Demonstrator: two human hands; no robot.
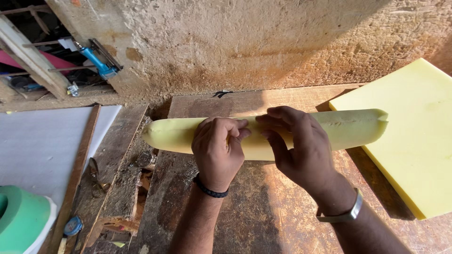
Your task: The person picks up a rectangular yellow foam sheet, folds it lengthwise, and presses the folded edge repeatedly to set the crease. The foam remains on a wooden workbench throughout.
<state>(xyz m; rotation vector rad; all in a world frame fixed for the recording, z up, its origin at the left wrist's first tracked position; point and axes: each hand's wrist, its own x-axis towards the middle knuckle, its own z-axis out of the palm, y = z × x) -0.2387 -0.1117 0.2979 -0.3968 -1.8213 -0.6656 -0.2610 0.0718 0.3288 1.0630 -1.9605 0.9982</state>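
A long roll of pale yellow foam (358, 129) lies across a worn wooden workbench (245, 207). My left hand (217, 151) grips the roll near its middle, fingers curled over the top seam. Just to its right, my right hand (296, 146) pinches the same seam with fingers and thumb. The roll's left end is rounded and reaches past the bench edge; the right end rests on a flat foam sheet.
A thick flat yellow foam sheet (414, 136) covers the bench's right side. A rough concrete wall (245, 42) rises behind. Left of the bench are a white board (37, 146), a green foam roll (21, 218), scissors (96, 176), a blue tape measure (73, 226) and a blue tool (100, 61).
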